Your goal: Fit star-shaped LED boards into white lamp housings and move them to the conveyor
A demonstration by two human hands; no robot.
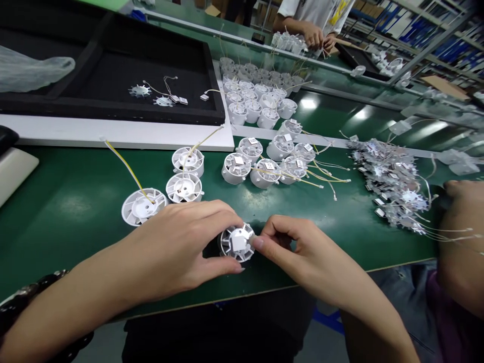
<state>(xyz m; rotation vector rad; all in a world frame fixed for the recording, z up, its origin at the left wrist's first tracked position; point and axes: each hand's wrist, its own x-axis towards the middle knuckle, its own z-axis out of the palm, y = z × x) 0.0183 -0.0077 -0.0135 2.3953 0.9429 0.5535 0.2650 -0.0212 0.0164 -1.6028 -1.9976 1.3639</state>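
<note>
Near the front edge of the table, a white round fan housing (238,243) with spokes and a square chip board in its middle stands between my hands. My left hand (196,237) is closed around its left side, thumb in front and fingers behind. At the right rim, my right hand (283,247) has thumb and forefinger pinched together; whatever is between the fingertips is too small to make out. Just beyond my left hand are three more white housings (141,207), each with a thin wire rising from it. Farther off, several housings with chip boards (266,171) sit grouped, wires trailing right.
A heap of star-shaped boards with wires (393,176) lies on the right. At the back are a black tray (124,60) with loose parts and rows of white housings (257,96). Another person's arm (465,237) rests at right; a co-worker's hands (317,38) show across.
</note>
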